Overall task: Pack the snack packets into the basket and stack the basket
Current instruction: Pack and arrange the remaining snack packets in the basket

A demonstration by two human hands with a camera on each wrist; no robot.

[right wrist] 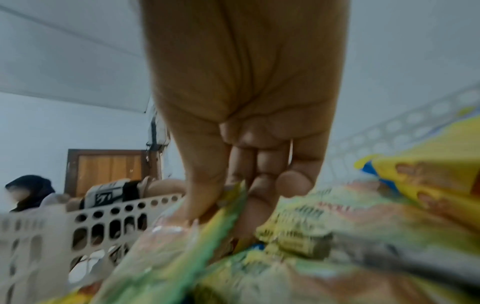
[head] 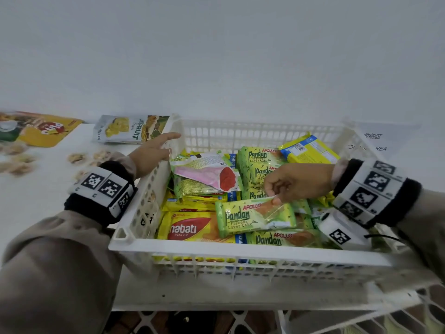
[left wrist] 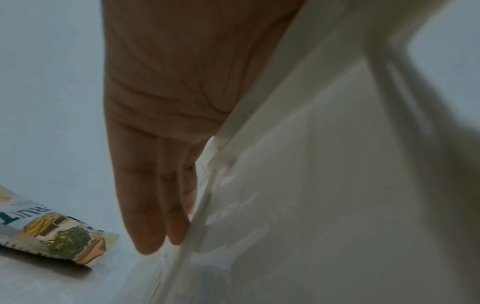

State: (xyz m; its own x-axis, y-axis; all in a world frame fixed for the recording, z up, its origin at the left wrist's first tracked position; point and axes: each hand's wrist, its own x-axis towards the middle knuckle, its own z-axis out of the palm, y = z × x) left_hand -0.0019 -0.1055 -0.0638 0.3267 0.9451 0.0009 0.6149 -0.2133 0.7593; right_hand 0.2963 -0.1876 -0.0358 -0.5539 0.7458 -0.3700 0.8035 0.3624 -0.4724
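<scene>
The right hand (head: 297,180) pinches the top edge of a Pandan cake packet (head: 255,216) inside the white basket (head: 240,248), near its front wall; the pkt's long axis runs left-right, parallel to that wall. The left hand (head: 154,153), fingers straight, rests vs. the basket's left rim (holding nothing). A jackfruit pouch (head: 131,128) lies outside, nearest the left hand.

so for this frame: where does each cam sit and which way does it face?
Head: above, facing forward and down into the white basket; both sleeves and hands in view.
Left wrist: along the left hand, straight fingers against the basket's outer wall.
Right wrist: along the right hand, inside the basket, pinching a Pandan cake packet.
Shared: head and left wrist both show the jackfruit pouch.
</scene>
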